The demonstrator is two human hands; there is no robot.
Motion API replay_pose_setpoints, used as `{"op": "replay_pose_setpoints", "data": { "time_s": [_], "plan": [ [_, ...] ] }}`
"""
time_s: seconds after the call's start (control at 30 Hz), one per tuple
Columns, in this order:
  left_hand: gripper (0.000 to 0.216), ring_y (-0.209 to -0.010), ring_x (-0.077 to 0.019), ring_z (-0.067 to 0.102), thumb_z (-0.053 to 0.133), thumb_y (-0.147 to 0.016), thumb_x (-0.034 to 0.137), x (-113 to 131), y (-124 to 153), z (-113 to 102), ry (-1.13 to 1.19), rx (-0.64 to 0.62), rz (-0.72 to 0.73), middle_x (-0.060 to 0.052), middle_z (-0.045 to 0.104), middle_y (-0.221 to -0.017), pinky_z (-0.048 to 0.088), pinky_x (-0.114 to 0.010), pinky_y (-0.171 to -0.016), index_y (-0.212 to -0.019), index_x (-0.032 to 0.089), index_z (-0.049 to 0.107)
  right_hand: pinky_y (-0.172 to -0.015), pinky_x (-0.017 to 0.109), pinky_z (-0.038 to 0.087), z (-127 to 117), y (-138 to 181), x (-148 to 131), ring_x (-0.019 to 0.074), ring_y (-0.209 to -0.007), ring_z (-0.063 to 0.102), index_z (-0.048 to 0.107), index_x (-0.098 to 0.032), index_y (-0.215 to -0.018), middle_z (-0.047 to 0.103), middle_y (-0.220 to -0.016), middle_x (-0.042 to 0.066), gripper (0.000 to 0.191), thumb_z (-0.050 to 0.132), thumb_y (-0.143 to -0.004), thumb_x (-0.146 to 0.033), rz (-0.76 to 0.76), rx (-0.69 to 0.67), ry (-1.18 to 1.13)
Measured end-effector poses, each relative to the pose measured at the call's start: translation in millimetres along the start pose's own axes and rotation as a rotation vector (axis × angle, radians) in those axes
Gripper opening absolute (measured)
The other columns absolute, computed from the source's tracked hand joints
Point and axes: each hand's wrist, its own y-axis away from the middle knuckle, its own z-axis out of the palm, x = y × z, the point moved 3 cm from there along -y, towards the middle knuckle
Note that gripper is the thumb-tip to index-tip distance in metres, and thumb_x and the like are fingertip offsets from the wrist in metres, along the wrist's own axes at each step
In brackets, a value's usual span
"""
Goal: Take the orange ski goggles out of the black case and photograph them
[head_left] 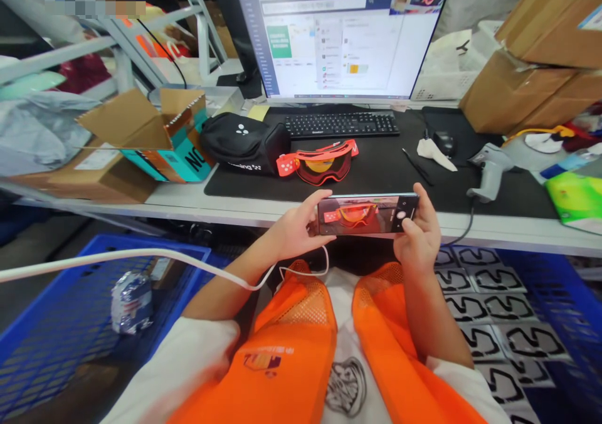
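Held sideways between both hands is a smartphone [362, 215], its screen showing a camera view of red goggles. My left hand [301, 226] grips its left end, thumb on top and fingers below. Around the right end is my right hand [418, 229], its thumb by the round shutter button. Beyond the phone, red ski goggles [324, 164] with a tinted lens and red strap lie on the black desk mat [376, 173]. A black zippered case [247, 142] with white print sits just left of the goggles, touching or nearly touching the strap.
Behind the goggles stand a keyboard [341, 124] and a lit monitor [333, 41]. An open carton [160, 138] is at left. A barcode scanner [490, 170], mouse [443, 142] and stacked boxes [522, 91] are at right. A white cable [188, 256] crosses my left forearm. Blue crates [94, 248] flank me.
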Motion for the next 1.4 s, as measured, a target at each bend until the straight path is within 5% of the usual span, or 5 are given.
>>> {"op": "replay_pose_setpoints", "data": {
  "time_s": [1.4],
  "plan": [
    [0.081,-0.053,-0.0095,0.057,0.081,-0.084,0.028,13.8,-2.1,6.4,0.026,-0.038,0.043,0.009,0.061,-0.068,0.045,-0.019,-0.054,-0.155,0.021,0.041,-0.109,0.048,0.056,-7.6,2.8,-4.0,0.0248,-0.111,0.072,0.070,-0.029,-0.138,0.072,-0.134,0.007,0.059,0.083,-0.081,-0.039,-0.011,0.044,0.047]
  ]
}}
